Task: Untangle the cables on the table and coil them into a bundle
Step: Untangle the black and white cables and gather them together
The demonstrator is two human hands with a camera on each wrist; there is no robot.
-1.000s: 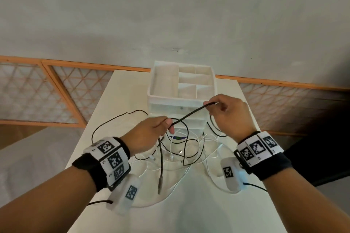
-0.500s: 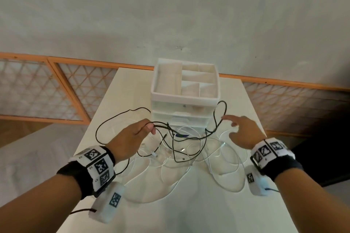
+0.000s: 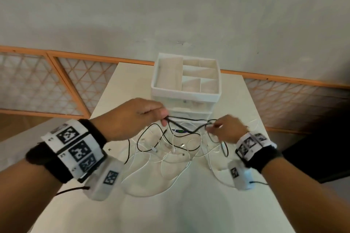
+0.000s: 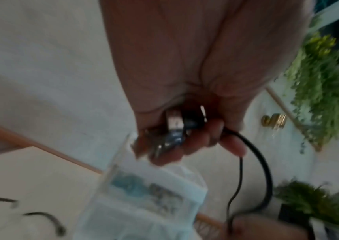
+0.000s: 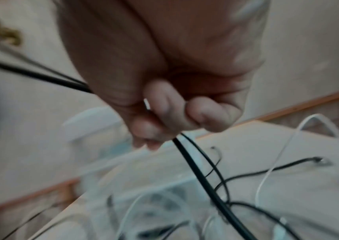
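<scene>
Head view: the left hand point(image 3: 132, 117) and right hand point(image 3: 226, 128) each pinch the black cable point(image 3: 186, 132) with curled fingers, holding a short span raised between them above the table point(image 3: 170, 213). Remaining black loops and the white cables point(image 3: 170, 164) lie tangled on the table, just in front of the white drawer organizer point(image 3: 186, 96).

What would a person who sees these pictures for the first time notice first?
First, the two hands raised over the table: the left hand and the right hand each grip the black cable, which spans between them. Below them, on the white table, lies a tangle of thin white cables and black loops. Behind it stands a white organizer with open compartments on top.
</scene>
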